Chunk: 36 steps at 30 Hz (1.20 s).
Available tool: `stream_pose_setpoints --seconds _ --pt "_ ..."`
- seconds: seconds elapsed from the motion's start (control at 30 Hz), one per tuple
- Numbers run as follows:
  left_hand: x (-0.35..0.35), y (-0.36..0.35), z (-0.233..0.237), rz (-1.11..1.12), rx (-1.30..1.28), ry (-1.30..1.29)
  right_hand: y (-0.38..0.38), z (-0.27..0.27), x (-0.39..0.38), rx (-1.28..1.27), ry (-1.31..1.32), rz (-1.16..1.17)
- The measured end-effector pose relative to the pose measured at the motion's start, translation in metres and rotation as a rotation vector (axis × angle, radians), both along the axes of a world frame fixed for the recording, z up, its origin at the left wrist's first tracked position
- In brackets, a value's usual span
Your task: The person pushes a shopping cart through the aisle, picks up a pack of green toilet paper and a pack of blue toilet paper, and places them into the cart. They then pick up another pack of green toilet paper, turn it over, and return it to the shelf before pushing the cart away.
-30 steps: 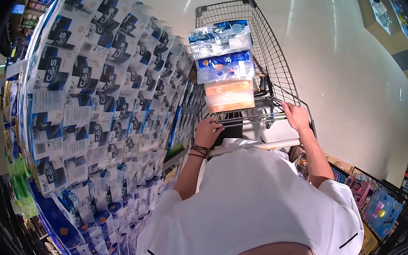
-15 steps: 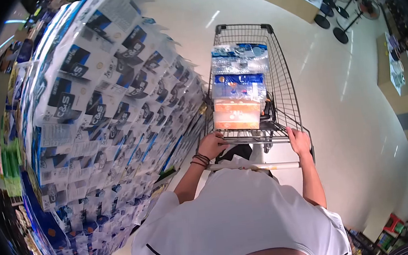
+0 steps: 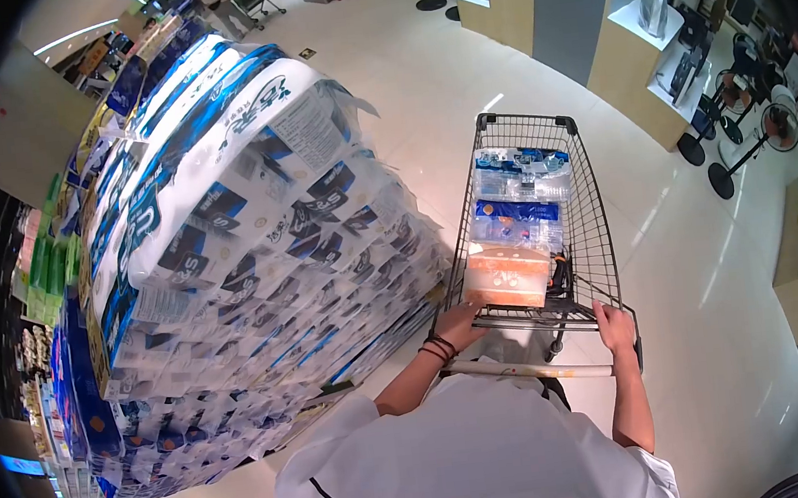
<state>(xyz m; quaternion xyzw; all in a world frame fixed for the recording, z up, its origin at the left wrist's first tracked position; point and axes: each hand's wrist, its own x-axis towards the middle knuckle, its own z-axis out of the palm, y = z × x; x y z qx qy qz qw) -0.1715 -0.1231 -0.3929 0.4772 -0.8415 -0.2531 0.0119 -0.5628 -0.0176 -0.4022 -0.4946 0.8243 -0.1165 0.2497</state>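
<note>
A wire shopping cart (image 3: pixel 593 219) stands in front of me. My left hand (image 3: pixel 461 327), with dark bands at its wrist, closes on the near left edge of the cart. On the near right edge, my right hand (image 3: pixel 615 325) is wrapped round the rim. Three packs lie in a row in the basket: an orange-and-white pack (image 3: pixel 509 276) nearest me, a clear pack with a blue band (image 3: pixel 516 224) behind it, and a blue-and-clear pack (image 3: pixel 523 175) at the far end. The cart's pale push bar (image 3: pixel 528 369) crosses close to my body, below both hands.
A tall stack of plastic-wrapped tissue packs (image 3: pixel 271 233) rises close on the left. Display stands (image 3: pixel 578 7) and pedestal fans (image 3: pixel 746 130) line the right. Pale shiny floor (image 3: pixel 707 314) runs between them. A person with another cart (image 3: pixel 246 0) is far off at the top.
The view has tilted up and turned, so the cart and both hands sit lower and further right. More of the stack's top and the far aisle shows. Both hands keep hold of the cart.
</note>
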Motion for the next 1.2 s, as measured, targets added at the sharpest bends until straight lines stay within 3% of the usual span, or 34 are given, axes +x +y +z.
stream_pose_setpoints --seconds 0.27,0.5,0.6,0.73,0.93,1.2 --pt "-0.04 -0.036 0.001 0.012 0.034 -0.149 -0.07 -0.004 -0.044 -0.035 0.004 0.094" --pt "-0.074 -0.068 -0.018 0.079 0.054 -0.119 -0.145 -0.007 -0.088 -0.097 -0.026 0.195" --pt "-0.091 -0.085 -0.018 0.149 0.095 -0.164 -0.18 -0.012 -0.106 -0.136 -0.043 0.239" --pt "-0.103 -0.103 -0.027 0.195 -0.022 -0.002 -0.233 -0.021 -0.126 -0.131 -0.048 0.338" --pt "-0.124 -0.14 -0.026 0.325 -0.057 -0.096 -0.307 -0.021 -0.139 -0.18 -0.032 0.438" --pt "-0.136 -0.194 -0.009 0.521 0.084 -0.216 -0.395 -0.027 -0.138 -0.22 -0.037 0.569"
